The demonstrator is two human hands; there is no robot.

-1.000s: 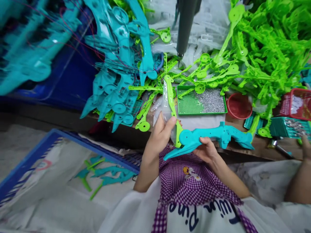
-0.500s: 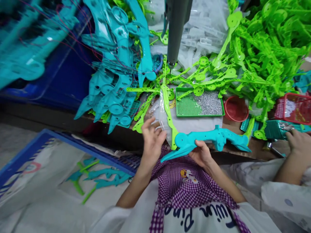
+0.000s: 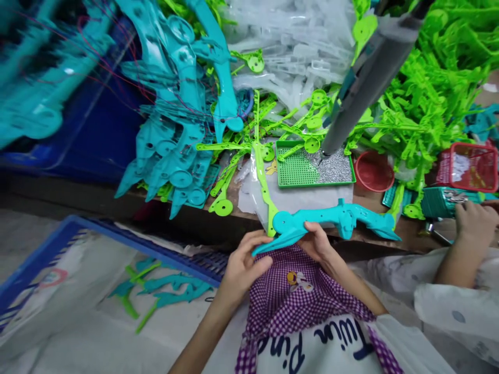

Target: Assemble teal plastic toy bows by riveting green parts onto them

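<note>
A turquoise plastic piece (image 3: 327,217), long and jointed with a pointed tail, lies across in front of me at the table's front edge. A lime green arm-like part (image 3: 260,174) meets its round left end, with clear film beside it. My right hand (image 3: 318,242) grips the turquoise piece from below, near its middle. My left hand (image 3: 246,262) is at the pointed tail, thumb and fingers apart on either side of it. Beyond, a grey powered screwdriver (image 3: 364,85) slants with its bit over a green tray (image 3: 286,185) of small silver screws.
Stacked turquoise parts (image 3: 181,109) with red wires stand left. Lime parts (image 3: 424,93) and translucent pieces (image 3: 288,47) are heaped behind. A red bowl (image 3: 375,171) and red basket (image 3: 473,166) sit right. A blue crate (image 3: 78,221) holds joined parts below left. A co-worker's hand (image 3: 473,226) is at right.
The screwdriver has swung right from upright over the lime parts to slanting above the screw tray. My left hand has moved down from beside the green part to the turquoise tail.
</note>
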